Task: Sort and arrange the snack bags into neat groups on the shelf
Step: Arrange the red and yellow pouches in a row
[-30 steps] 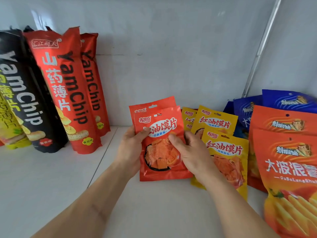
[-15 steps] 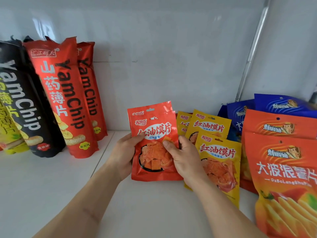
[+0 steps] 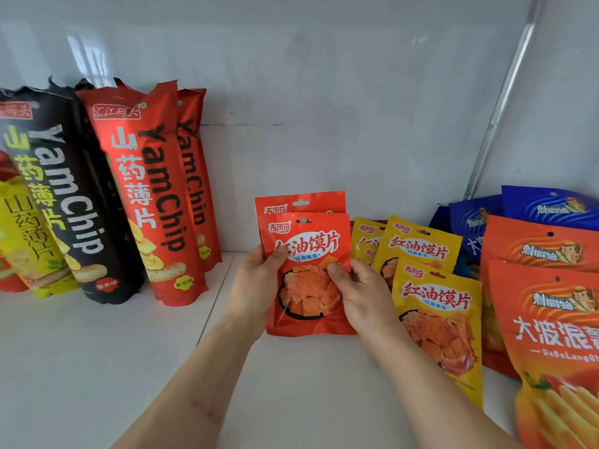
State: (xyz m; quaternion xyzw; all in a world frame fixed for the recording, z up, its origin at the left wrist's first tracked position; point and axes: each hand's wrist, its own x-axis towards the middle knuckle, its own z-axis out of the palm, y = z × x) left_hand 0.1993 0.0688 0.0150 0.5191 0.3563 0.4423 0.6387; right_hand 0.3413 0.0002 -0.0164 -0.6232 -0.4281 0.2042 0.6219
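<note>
Red snack bag [image 3: 308,273], chips showing through window, gripped by both hands [image 3: 363,293].

Small red foil pouch [image 3: 306,273] you are holding is reading 红油馍片. Small yellow foil pouches [image 3: 437,306] beside it are showing same 红油馍片. Tall red bag [image 3: 146,196] is showing YamChip, 山药薄片, 汇江码头. Tall black bag [image 3: 74,196] is showing YamChip. Large orange bag [image 3: 551,335] is showing DaBoLang, partly cut off.
</note>
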